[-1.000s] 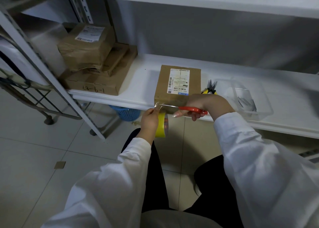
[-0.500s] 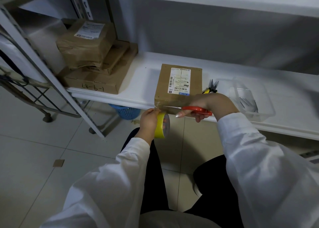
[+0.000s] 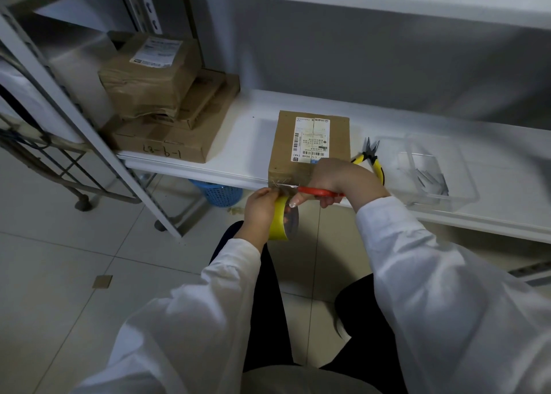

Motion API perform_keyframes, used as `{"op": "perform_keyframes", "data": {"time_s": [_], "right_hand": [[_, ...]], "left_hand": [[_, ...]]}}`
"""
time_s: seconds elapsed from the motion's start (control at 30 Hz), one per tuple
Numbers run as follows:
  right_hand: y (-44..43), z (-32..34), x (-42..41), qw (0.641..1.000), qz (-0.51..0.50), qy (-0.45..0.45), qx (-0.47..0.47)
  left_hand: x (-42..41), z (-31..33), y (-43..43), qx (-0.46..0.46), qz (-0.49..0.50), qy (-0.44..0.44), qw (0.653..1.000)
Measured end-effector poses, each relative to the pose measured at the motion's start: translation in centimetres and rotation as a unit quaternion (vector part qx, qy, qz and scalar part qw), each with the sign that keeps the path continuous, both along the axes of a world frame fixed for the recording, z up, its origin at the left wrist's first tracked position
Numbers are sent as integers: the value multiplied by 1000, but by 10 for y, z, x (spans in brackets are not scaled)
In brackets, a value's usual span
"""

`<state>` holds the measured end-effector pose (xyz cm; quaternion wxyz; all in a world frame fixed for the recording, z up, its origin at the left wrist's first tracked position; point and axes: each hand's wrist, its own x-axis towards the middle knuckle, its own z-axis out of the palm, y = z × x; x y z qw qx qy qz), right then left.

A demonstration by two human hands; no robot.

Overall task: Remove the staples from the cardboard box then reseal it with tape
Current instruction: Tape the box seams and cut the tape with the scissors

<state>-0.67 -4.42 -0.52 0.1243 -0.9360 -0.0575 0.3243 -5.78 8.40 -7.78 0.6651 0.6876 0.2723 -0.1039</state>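
Head view: left grip (image 3: 260, 207) curls round tape roll (image 3: 278, 223); beside it, right grip (image 3: 343, 179) clasps scissors (image 3: 316, 191) by cardboard box (image 3: 283, 143).

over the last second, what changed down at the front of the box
The scissors in the right hand were spread at the tape strip by the box front corner. Now the blades look closed, with the tips drawn slightly right. The left hand with the tape roll sank a little. Both hands kept their grips. The box, pliers and clear tray stayed put.
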Motion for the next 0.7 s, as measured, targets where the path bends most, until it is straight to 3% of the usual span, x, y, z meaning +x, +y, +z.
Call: {"op": "perform_keyframes", "data": {"time_s": [0.13, 0.4, 0.7], "right_hand": [[-2, -3, 2, 1000, 14, -16, -5], [-2, -7, -7, 996, 48, -59, -37], [-2, 16, -8, 990, 80, 60, -98]], "left_hand": [[-4, -3, 2, -22, 27, -30, 999], [-7, -14, 10, 48, 36, 9, 998], [-10, -13, 9, 36, 79, 16, 996]]}}
